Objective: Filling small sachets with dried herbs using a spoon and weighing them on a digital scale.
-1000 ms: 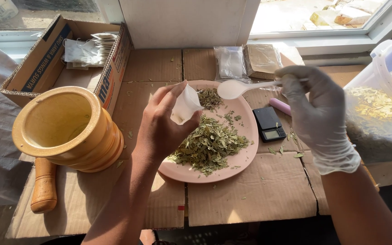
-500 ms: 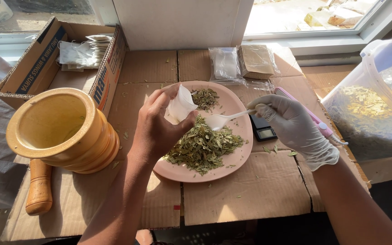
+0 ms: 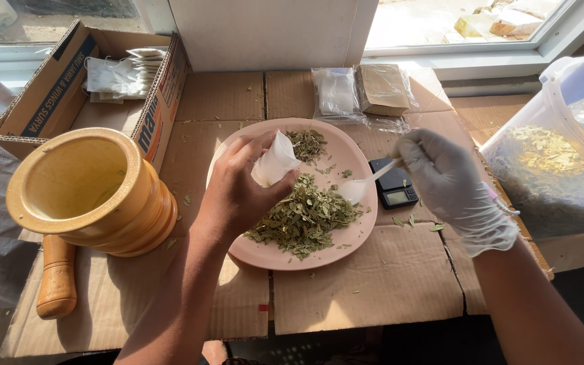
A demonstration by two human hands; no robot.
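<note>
Cardboard-covered table (sunlit window); left hand grips sachet, gloved right hand grips spoon

A plate is sitting at the middle of the cardboard-covered table, with crushed leaves lying on it. A mortar is standing to its left, a pestle lying before that, and a cardboard box resting behind. A small scale is lying just right of the plate; a tub of leaves is standing farther right.
</note>
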